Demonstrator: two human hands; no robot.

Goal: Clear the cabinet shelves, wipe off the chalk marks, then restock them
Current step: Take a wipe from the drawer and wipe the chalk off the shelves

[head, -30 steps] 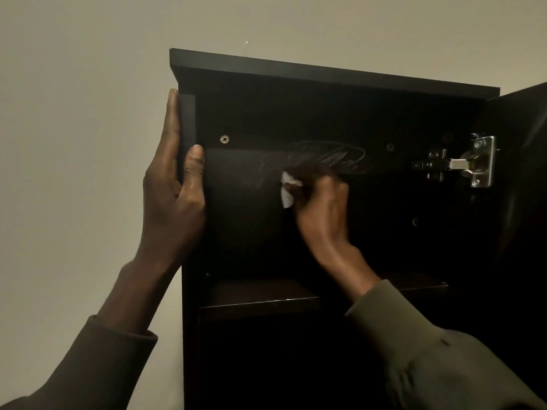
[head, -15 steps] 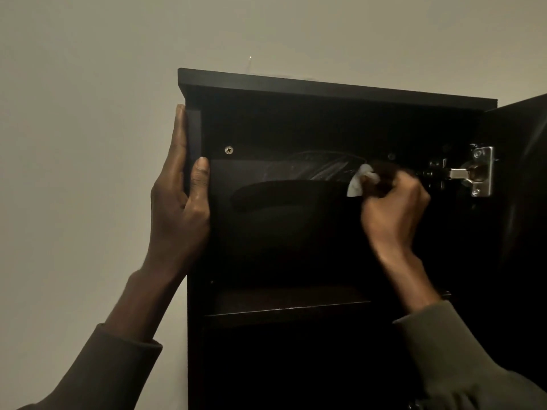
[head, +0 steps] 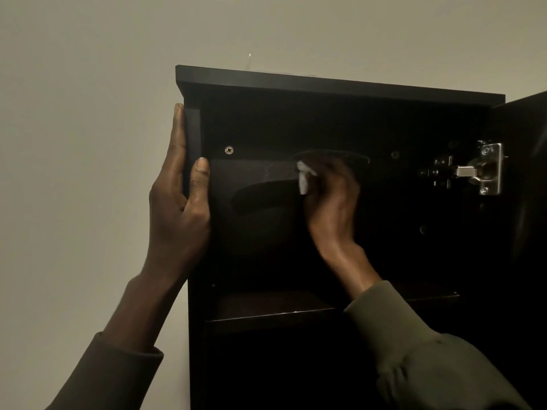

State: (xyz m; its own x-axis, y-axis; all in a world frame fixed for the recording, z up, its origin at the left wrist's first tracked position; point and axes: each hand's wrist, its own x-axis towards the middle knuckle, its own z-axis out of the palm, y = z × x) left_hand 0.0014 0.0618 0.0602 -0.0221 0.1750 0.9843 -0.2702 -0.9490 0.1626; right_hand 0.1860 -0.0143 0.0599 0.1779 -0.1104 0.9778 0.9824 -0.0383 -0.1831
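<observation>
Head camera view, looking up into a dark wooden cabinet [head: 325, 84] hung on a pale wall [head: 88, 113], its door [head: 527, 173] swung open to the right on a metal hinge [head: 485, 172].

The step in hand appears to be the wiping. The top compartment holds no items that can be seen, so clearing looks done there, and restocking has not begun. Faint pale chalk marks [head: 334, 155] remain on the back panel [head: 260, 232]: a thin curved outline near the top of the compartment and a hazy smear to its left. Below them a darker streak suggests a patch already rubbed clean. The next move probably calls for further passes over the outline along the top, pressing firmly enough to lift the chalk.

The right hand [head: 331, 199] reaches into the compartment with its fingers curled around a small white wad [head: 303, 177], cloth or tissue, it is hard to tell which. The wad is pressed against the back panel, right at the left end of the chalk outline. The hand is blurred.

The left hand [head: 177, 202] steadies the cabinet at its left side wall [head: 192, 149]. Its fingers lie straight and flat against the outside of the wall, and the thumb rests on the front edge. It holds nothing.

A shelf [head: 266, 309] lies below the compartment, with nothing visible on it in the dim light.
</observation>
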